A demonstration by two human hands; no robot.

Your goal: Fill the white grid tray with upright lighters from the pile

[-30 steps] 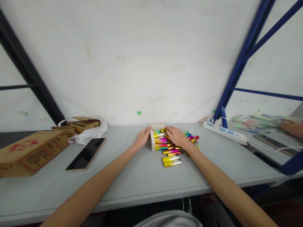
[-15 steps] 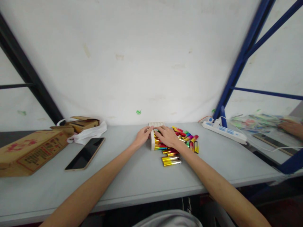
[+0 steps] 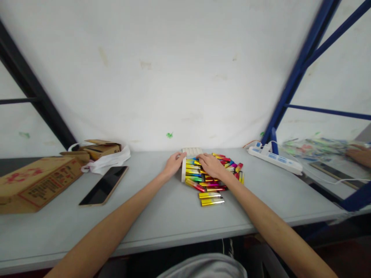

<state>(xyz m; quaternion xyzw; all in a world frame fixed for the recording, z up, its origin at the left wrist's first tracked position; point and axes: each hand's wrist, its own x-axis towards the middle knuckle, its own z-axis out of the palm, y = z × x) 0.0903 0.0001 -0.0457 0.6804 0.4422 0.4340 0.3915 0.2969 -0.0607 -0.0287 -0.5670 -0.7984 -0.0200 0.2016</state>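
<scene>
The right hand point(image 3: 213, 165) has shifted right since half a second ago, baring more lighters point(image 3: 210, 183) beside the white tray's left wall point(image 3: 183, 172); a red-and-yellow lighter point(image 3: 195, 185) now slants at its near end. The left hand point(image 3: 173, 164) grips the wall's far end; whether the right fingers hold anything, I cannot tell. Grey tabletop point(image 3: 174, 216) stretches left to the smartphone point(image 3: 104, 185), right to the power strip point(image 3: 274, 159); its near edge lies well apart from the lighters.
</scene>
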